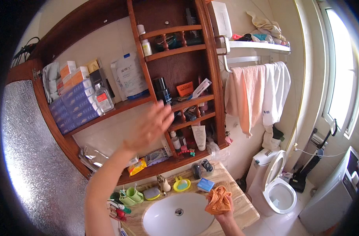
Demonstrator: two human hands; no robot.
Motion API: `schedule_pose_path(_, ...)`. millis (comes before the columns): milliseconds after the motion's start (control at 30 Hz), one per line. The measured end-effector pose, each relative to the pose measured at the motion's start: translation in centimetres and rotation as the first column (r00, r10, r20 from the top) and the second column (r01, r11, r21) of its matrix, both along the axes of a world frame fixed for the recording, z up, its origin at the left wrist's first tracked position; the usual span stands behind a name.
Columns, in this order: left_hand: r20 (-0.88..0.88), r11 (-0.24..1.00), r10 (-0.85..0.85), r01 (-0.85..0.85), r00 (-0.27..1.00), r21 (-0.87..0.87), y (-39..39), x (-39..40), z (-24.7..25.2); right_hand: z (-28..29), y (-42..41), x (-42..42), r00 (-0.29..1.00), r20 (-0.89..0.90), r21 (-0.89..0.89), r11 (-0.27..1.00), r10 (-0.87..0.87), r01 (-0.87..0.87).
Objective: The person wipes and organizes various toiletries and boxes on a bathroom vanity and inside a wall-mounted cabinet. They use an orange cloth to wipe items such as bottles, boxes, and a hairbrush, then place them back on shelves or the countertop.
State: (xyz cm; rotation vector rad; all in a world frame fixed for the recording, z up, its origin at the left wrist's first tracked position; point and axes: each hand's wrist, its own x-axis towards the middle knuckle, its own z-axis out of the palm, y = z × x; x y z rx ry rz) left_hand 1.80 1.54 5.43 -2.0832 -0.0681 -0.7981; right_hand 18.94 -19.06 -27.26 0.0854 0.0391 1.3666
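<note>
My left hand [151, 125] is raised, blurred, in front of the wooden wall cabinet [108, 110], its fingertips overlapping the view of a dark bottle [162, 88] on a middle shelf. Nothing shows in that hand; whether it touches the cabinet I cannot tell. Low on the right, my right hand [226, 214] holds a crumpled orange cloth [218, 200] over the right rim of the white washbasin [179, 216]. Just beyond the cloth lies a blue box [206, 185] on the marble-patterned counter [244, 206].
Along the counter's back stand green cups [134, 195], a faucet [163, 184] and a yellow soap dish [181, 184]. Tissue packs [76, 106] and a clear bottle [103, 98] sit on the left shelf. Towels [247, 94] hang at right, above a toilet [281, 196].
</note>
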Motion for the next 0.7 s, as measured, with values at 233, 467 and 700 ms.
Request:
schedule_pose_path(233, 0.407, 0.965, -0.258, 0.213, 0.876, 0.151, 3.8, 13.9, 19.2, 7.6, 1.8, 7.1, 0.954, 0.295, 0.059, 0.996, 0.045, -0.065)
schedule_pose_path(467, 0.499, 0.798, 0.430, -0.058, 0.753, -0.600, 10.9, 22.2, 28.1, 8.3, 2.7, 11.1, 0.911, 0.398, 0.118, 0.980, 0.104, -0.163)
schedule_pose_path(700, 0.488, 0.606, 0.605, 0.034, 0.629, -0.795, 13.6, 27.6, 29.3, 5.8, 5.3, 14.6, 0.976, 0.191, 0.060, 0.991, 0.105, -0.119)
